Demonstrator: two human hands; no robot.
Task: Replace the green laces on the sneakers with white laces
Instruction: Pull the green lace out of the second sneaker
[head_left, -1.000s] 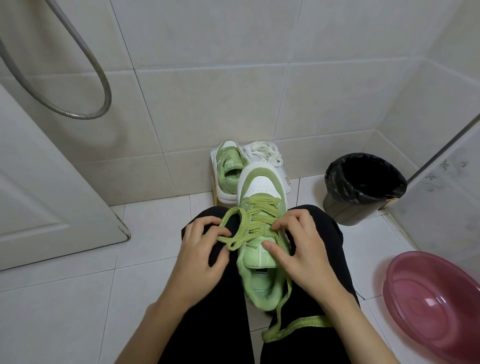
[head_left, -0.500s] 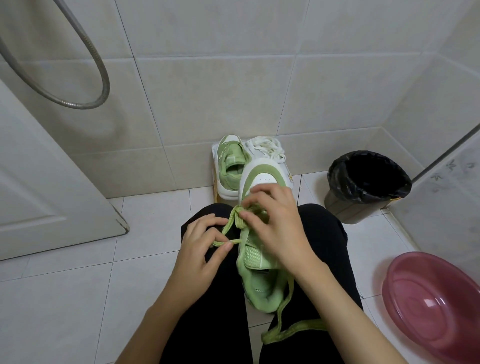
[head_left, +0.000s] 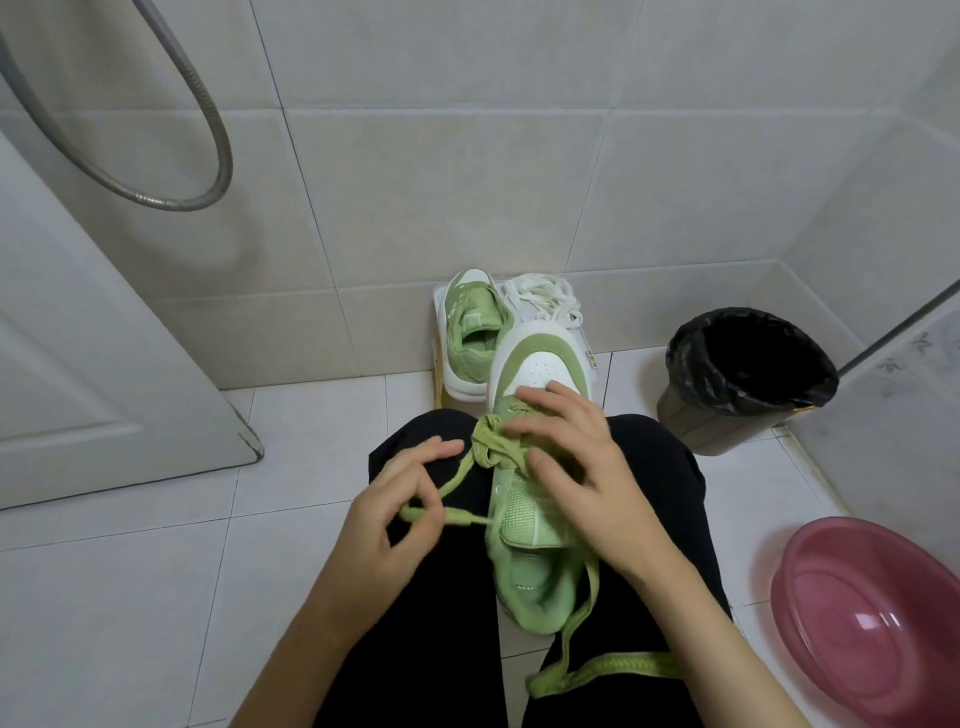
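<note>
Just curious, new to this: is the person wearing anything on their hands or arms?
No. The left hand and right hand are bare, no gloves, rings or watch; no sleeves reach the visible forearms. The legs wear black trousers.

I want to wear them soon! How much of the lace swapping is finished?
Done: the far sneaker looks unlaced. In hand: the left hand and right hand grip the green lace of the sneaker on the lap, partly loosened. Left: finishing that, then threading the white laces, lying unused beside the far sneaker.
</note>
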